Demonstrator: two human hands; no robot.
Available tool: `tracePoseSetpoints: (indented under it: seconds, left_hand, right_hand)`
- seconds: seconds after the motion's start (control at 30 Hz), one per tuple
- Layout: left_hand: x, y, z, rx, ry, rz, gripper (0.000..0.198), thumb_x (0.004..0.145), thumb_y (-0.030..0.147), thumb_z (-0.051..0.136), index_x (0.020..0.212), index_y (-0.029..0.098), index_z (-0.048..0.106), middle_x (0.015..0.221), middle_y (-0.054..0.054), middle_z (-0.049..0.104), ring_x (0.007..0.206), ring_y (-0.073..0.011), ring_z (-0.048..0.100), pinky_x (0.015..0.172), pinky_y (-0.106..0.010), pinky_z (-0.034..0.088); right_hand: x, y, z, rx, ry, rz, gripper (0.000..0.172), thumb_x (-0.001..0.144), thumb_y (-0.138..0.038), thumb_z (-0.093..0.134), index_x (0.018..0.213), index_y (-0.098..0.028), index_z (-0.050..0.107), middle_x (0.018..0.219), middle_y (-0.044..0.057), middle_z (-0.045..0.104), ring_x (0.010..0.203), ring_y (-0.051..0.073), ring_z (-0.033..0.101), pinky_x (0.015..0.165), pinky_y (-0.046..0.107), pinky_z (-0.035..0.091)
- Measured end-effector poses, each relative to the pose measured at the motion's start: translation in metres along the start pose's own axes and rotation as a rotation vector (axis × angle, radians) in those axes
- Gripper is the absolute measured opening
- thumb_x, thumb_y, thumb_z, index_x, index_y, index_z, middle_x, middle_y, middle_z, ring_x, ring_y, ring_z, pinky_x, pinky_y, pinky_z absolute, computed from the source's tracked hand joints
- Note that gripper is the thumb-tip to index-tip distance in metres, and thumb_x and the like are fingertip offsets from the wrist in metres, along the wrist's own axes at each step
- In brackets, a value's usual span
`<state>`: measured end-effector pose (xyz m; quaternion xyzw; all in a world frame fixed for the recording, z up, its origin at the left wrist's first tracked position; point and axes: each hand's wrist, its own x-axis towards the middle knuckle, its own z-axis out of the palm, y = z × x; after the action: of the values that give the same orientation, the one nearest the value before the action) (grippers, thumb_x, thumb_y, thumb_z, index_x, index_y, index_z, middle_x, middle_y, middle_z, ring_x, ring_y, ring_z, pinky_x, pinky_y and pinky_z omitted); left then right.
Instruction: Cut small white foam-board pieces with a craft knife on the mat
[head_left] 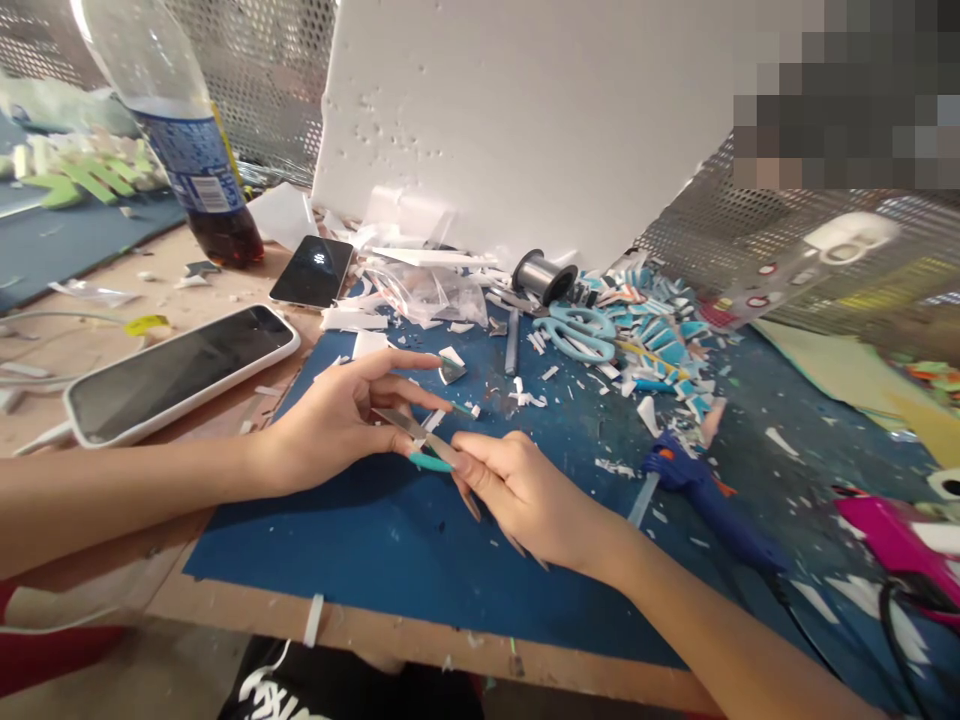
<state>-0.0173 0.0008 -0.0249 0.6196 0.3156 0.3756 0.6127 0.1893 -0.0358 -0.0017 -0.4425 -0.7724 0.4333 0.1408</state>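
Note:
My right hand (525,490) is closed round a small tool with a teal handle (431,461), which looks like scissors. Its greyish blades (401,423) point left, toward my other hand. My left hand (330,425) reaches in from the left, thumb beneath and fingers stretched to the right. Its thumb tip meets the tool's front end; whatever lies between thumb and fingers is too small to make out. A small whitish sliver (434,418) shows by the blades. Both hands are just above a dark blue cutting mat (337,560).
Behind the hands lie light blue scissors (581,333), a wire spool (544,277) and heaped foam scraps (667,320). A blue glue gun (712,510) rests at right. Two phones, one white-cased (187,375), and a cola bottle (191,160) occupy the left. A white foam board (510,120) stands behind.

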Motion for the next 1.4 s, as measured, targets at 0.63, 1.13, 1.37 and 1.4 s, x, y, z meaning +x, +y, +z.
tracePoseSetpoints:
  seconds: [0.63, 1.13, 1.37, 1.4]
  left_hand:
    - [0.0, 0.001, -0.004, 0.071, 0.022, -0.001, 0.059, 0.066, 0.017, 0.077, 0.119, 0.016, 0.052, 0.101, -0.009, 0.071, 0.07, -0.015, 0.069, 0.065, -0.024, 0.058]
    - [-0.009, 0.004, 0.001, 0.681, 0.119, 0.197, 0.061, 0.072, 0.04, 0.072, 0.121, 0.021, 0.041, 0.098, -0.008, 0.072, 0.089, -0.0236, 0.067, 0.074, -0.032, 0.051]
    - [-0.003, -0.001, 0.001, 0.454, 0.08, 0.166, 0.041, 0.072, 0.03, 0.072, 0.103, 0.018, 0.048, 0.099, -0.009, 0.07, 0.084, -0.0201, 0.068, 0.076, -0.033, 0.055]
    - [-0.002, -0.001, 0.001, 0.403, 0.067, 0.158, 0.039, 0.072, 0.029, 0.071, 0.102, 0.017, 0.048, 0.099, -0.009, 0.07, 0.081, -0.0188, 0.068, 0.075, -0.032, 0.056]
  right_hand:
    - [-0.002, 0.01, 0.001, 0.325, 0.032, 0.076, 0.042, 0.093, -0.051, 0.033, 0.069, -0.018, 0.045, 0.048, -0.006, 0.046, 0.03, 0.004, 0.042, 0.033, 0.017, 0.03]
    - [0.007, 0.005, 0.012, 0.808, 0.096, 0.138, 0.02, 0.078, -0.031, 0.063, 0.089, -0.014, 0.058, 0.037, -0.013, 0.035, 0.027, 0.003, 0.025, 0.029, 0.018, 0.018]
    - [0.007, 0.006, 0.011, 0.878, 0.088, 0.144, 0.026, 0.079, -0.032, 0.061, 0.096, -0.013, 0.059, 0.033, -0.014, 0.032, 0.025, 0.003, 0.022, 0.028, 0.017, 0.017]
    - [0.007, 0.006, 0.011, 0.873, 0.085, 0.14, 0.026, 0.079, -0.032, 0.061, 0.097, -0.013, 0.059, 0.033, -0.014, 0.032, 0.025, 0.003, 0.022, 0.028, 0.016, 0.017]
